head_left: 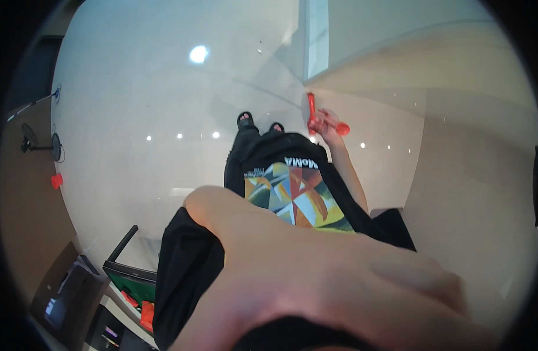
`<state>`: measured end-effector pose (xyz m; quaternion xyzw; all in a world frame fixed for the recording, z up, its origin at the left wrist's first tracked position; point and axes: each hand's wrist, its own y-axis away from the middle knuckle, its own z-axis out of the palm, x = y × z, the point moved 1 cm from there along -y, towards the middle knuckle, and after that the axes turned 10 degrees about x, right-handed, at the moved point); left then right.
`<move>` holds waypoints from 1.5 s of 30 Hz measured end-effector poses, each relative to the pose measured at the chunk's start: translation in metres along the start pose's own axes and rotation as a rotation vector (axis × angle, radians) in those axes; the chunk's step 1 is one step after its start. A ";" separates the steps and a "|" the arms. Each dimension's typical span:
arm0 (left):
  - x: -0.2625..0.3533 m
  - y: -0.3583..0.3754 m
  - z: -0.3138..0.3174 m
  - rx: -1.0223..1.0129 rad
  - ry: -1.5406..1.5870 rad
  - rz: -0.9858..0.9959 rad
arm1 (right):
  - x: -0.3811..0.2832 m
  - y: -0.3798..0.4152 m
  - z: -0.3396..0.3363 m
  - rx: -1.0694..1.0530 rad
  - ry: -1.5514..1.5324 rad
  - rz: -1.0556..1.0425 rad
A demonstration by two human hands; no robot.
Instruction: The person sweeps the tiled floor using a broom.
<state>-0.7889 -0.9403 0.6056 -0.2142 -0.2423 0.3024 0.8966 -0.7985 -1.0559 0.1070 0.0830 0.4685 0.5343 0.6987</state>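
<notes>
The right hand [324, 124] hangs low beside the hip, fingers curled around a slim orange-red tool [311, 111] whose long part sticks out past the knuckles toward the glossy floor [163, 93], with a rounder orange bit showing at the other side of the fist. It looks like light, stiff plastic, smooth and probably a little slippery, so I judge the safest hold is around its middle, where the fist already closes, not out at the thin end, which could flex or snap. What kind of tool it is cannot be made out at this size. The left hand [339, 281] fills the bottom of the view, very close and blurred, back upward over something dark; whether its fingers grip anything I cannot tell. Between the arms lies a black shirt with a colourful print [292, 196], and sandalled feet [245, 121] stand on the pale tiles. A white counter edge [362, 67] rises at the right; shelves with orange items [141, 307] sit lower left.
</notes>
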 end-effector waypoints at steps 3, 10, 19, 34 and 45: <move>-0.018 -0.009 -0.012 -0.017 -0.260 -0.243 | -0.010 0.011 0.009 0.072 0.011 0.137; 0.090 0.204 -0.255 1.162 -1.599 -0.449 | -0.006 0.035 0.008 0.026 0.125 0.219; 0.157 0.603 -0.227 2.512 -1.242 -0.894 | -0.115 0.107 0.019 -0.194 0.492 0.085; 0.461 0.355 -0.274 1.863 -1.247 0.273 | 0.023 0.131 0.647 -0.945 0.853 -0.023; 0.675 0.329 -0.267 1.915 -1.376 0.178 | 0.046 0.159 0.886 -1.718 0.544 0.362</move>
